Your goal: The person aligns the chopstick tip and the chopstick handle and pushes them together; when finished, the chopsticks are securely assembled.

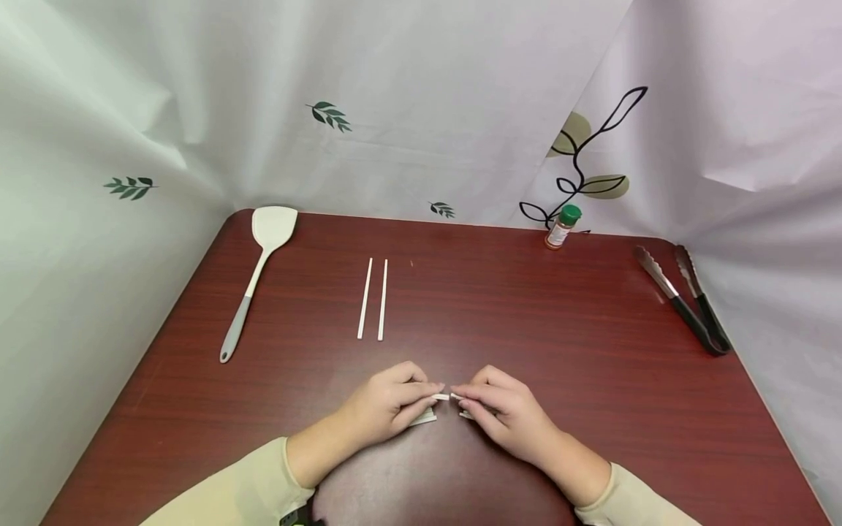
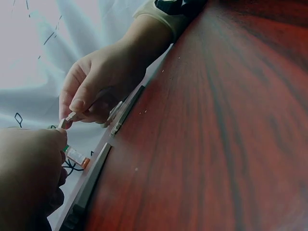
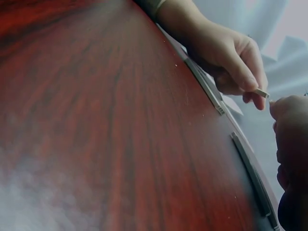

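On the near side of the 2 long white sticks (image 1: pixel 383 299), the left hand (image 1: pixel 388 405) is pinching 1 short piece (image 1: pixel 442 397); the right hand (image 1: pixel 509 410) is pinching 1 other piece (image 1: pixel 455 396).

Head view bright, wrist views dimmer, pale glare on table (image 3: pixel 33 199)

White pieces (image 1: pixel 443 397) in left grip (image 1: pixel 391 402), right grip (image 1: pixel 509 413) (sticks (image 1: pixel 365 298) beyond)

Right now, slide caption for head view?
Left hand and right hand each pinch a white stick, ends close together; two loose white sticks lie beyond.
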Motion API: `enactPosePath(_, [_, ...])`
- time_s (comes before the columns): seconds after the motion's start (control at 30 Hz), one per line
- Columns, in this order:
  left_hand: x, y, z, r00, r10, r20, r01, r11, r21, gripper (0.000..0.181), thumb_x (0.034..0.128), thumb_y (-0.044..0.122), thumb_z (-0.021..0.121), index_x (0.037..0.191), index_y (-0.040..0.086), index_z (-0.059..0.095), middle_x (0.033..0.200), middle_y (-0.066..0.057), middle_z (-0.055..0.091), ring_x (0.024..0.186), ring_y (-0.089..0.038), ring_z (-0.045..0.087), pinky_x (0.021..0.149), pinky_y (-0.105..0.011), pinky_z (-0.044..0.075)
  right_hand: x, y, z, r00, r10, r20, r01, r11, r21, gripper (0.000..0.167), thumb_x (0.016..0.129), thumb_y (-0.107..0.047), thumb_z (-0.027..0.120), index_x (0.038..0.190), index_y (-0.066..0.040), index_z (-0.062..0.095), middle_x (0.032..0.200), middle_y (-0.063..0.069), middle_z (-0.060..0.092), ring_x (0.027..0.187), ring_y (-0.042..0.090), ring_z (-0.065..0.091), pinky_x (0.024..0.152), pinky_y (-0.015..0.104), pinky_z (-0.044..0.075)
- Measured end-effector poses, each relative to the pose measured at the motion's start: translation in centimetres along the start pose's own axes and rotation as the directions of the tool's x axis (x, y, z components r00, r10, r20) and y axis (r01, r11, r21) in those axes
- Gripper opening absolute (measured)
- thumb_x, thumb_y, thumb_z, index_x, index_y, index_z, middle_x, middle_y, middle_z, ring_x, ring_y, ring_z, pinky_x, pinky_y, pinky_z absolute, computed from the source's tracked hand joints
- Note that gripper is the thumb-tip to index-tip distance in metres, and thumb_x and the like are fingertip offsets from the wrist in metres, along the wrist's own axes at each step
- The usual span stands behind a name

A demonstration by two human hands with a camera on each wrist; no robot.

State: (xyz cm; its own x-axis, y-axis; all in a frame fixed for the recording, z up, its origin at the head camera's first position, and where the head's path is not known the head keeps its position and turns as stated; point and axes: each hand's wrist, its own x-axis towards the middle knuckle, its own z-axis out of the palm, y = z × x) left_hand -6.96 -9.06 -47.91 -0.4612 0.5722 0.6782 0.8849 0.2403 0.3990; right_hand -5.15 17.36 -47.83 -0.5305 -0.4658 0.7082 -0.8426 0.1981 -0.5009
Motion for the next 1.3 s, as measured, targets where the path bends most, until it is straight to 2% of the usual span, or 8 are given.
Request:
enactPosePath(0.3, [-0.03,0.11,-0.04,0.999,0.010,0.031,-0.011,1.000,0.017,0.017,0.1028,0.018,0.073,0.115,0.011,0.082,0.099,0.003,0.068,0.077,-0.002,0.061,0.070,-0.010,0.049,-0.15,-0.06,-0.06,0.999,-0.026,0.031,0.028,0.998,-0.052,0.017,0.102,-0.015,0.075,0.117,-0.009,0.080,0.098,-0.004,0.067,0.086,0.011,0.059,0.078,0.022,0.046])
enactPosePath(0.67, [-0.13,0.19,-0.10,0.997,0.026,0.075,-0.028,0.999,0.025,0.016,0.1044,0.020,0.071,0.112,0.012,0.082,0.098,0.004,0.066,0.076,-0.001,0.060,0.071,-0.010,0.049,-0.22,0.13,-0.07,0.996,-0.072,0.059,0.079,0.990,-0.119,0.015,0.104,-0.019,0.072,0.114,-0.013,0.082,0.098,-0.006,0.066,0.083,0.010,0.059,0.076,0.023,0.046])
enactPosePath(0.83, [0.00,0.31,-0.21,0.994,0.043,0.103,-0.050,0.997,0.064,0.017,0.1058,0.021,0.069,0.112,0.012,0.081,0.097,0.004,0.063,0.075,-0.001,0.059,0.069,-0.010,0.049,-0.12,0.12,-0.13,0.994,-0.094,0.059,0.101,0.987,-0.125,0.015,0.104,-0.019,0.072,0.114,-0.012,0.081,0.097,-0.005,0.066,0.081,0.009,0.059,0.074,0.024,0.047])
enactPosePath(0.93, [0.07,0.43,-0.24,0.993,0.047,0.106,-0.056,0.995,0.088,0.016,0.1053,0.021,0.069,0.110,0.012,0.081,0.096,0.004,0.063,0.073,-0.001,0.058,0.067,-0.010,0.048,-0.09,0.06,-0.15,0.997,-0.075,0.029,0.078,0.988,-0.136,0.013,0.103,-0.021,0.074,0.110,-0.012,0.082,0.095,-0.006,0.067,0.080,0.009,0.060,0.073,0.024,0.048])
enactPosePath(1.13, [0.16,0.70,0.01,0.995,0.047,0.088,-0.058,0.990,0.128,0.015,0.1026,0.020,0.072,0.110,0.009,0.081,0.097,0.003,0.064,0.071,-0.002,0.059,0.065,-0.011,0.049,-0.10,0.02,-0.20,0.998,0.003,-0.058,-0.014,0.982,-0.190,0.018,0.101,-0.032,0.077,0.098,-0.015,0.081,0.088,-0.008,0.067,0.074,0.008,0.059,0.068,0.021,0.047])
enactPosePath(1.3, [0.10,0.81,0.25,0.996,0.026,0.084,-0.038,0.988,0.148,0.016,0.1036,0.021,0.071,0.110,0.010,0.081,0.097,0.004,0.064,0.070,-0.002,0.059,0.064,-0.012,0.050,-0.11,0.07,-0.03,0.999,-0.006,-0.054,-0.001,0.991,-0.136,0.013,0.101,-0.026,0.077,0.096,-0.014,0.079,0.088,-0.005,0.065,0.075,0.008,0.061,0.067,0.016,0.050])
